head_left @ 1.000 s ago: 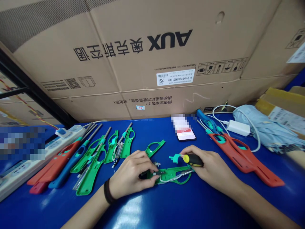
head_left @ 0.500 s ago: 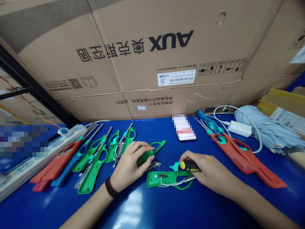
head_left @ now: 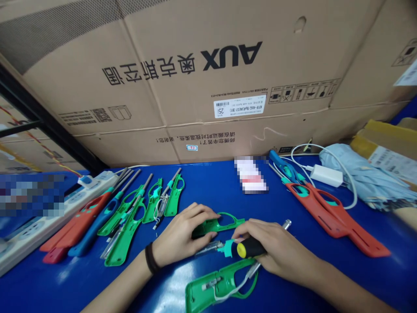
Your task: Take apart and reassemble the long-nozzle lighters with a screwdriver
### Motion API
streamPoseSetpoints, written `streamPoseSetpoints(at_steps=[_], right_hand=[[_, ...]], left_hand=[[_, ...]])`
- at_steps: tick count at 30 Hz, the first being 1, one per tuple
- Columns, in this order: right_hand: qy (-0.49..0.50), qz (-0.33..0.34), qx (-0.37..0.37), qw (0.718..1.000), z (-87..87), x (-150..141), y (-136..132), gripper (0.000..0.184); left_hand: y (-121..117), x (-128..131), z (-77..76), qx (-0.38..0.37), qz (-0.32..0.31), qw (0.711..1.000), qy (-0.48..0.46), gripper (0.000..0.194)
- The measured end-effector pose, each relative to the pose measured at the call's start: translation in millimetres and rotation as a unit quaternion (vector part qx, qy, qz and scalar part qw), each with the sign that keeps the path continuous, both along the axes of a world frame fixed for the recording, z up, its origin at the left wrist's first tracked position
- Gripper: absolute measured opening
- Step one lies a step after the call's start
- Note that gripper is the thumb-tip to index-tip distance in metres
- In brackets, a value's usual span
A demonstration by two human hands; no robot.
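Observation:
My left hand grips a green lighter shell half and lifts it a little above the blue table. My right hand is closed on a black screwdriver with a yellow cap, and a small teal part sits at its thumb. A thin metal rod lies between the two hands. The other green shell half, with a white wire and metal tube inside, lies open near the table's front edge.
Several green, blue and red long lighters lie at the left beside a white power strip. Red and blue lighters, a white charger and a folded umbrella are at the right. A phone lies mid-table. A cardboard box stands behind.
My left hand picked up the loose green shell half and brought it toward the right hand. The right hand with the screwdriver moved nearer me. The wired shell half now lies closer to the front edge.

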State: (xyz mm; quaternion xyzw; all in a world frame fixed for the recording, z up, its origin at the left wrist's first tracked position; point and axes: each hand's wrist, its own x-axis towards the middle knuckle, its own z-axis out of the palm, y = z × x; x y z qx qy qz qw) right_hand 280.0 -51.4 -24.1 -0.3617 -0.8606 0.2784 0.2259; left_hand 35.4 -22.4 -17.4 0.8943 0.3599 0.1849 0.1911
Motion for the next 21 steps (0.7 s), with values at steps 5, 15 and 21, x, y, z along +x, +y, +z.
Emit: streamPoseSetpoints(at_steps=[5,15,21], right_hand=[[0.057,-0.032,0.012,0.998,1.4,2.1,-0.3,0.037],[0.113,-0.201,0.077,0.97,5.5,-0.9,-3.1,0.014],[0.102,-0.256,0.111,0.955,4.3,0.8,-0.6,0.012]], left_hand=[[-7.1,2.9,1.9,0.012,-0.037,0.999,-0.013,0.026],[-30.2,18.6,17.0,0.008,-0.11,0.993,-0.046,0.024],[-21.5,14.8,11.8,0.014,-0.058,0.998,-0.027,0.005]])
